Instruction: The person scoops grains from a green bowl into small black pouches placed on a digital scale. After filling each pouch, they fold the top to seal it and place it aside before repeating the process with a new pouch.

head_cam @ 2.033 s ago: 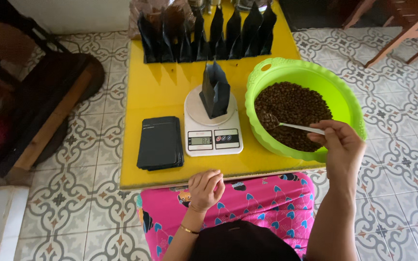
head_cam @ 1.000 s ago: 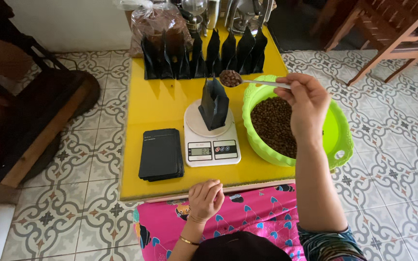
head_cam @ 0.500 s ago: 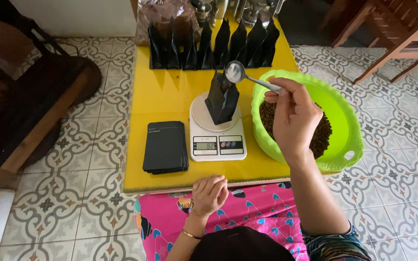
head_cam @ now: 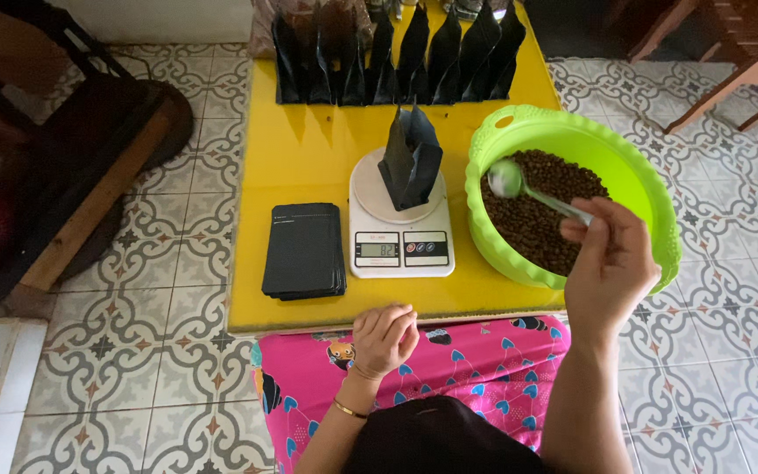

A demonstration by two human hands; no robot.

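My right hand holds a metal spoon, its empty bowl over the coffee beans in the green plastic basin. An open black pouch stands upright on the white digital scale in the middle of the yellow table. My left hand rests loosely curled on my pink patterned lap at the table's front edge and holds nothing.
A flat stack of black pouches lies left of the scale. A row of several upright black pouches lines the table's far edge. Dark wooden furniture stands at the left, a wooden chair at the top right, on patterned floor tiles.
My right hand carried a spoonful of beans from the basin to the pouch on the scale, then came back; the spoon is now empty over the basin. The left hand stayed put.
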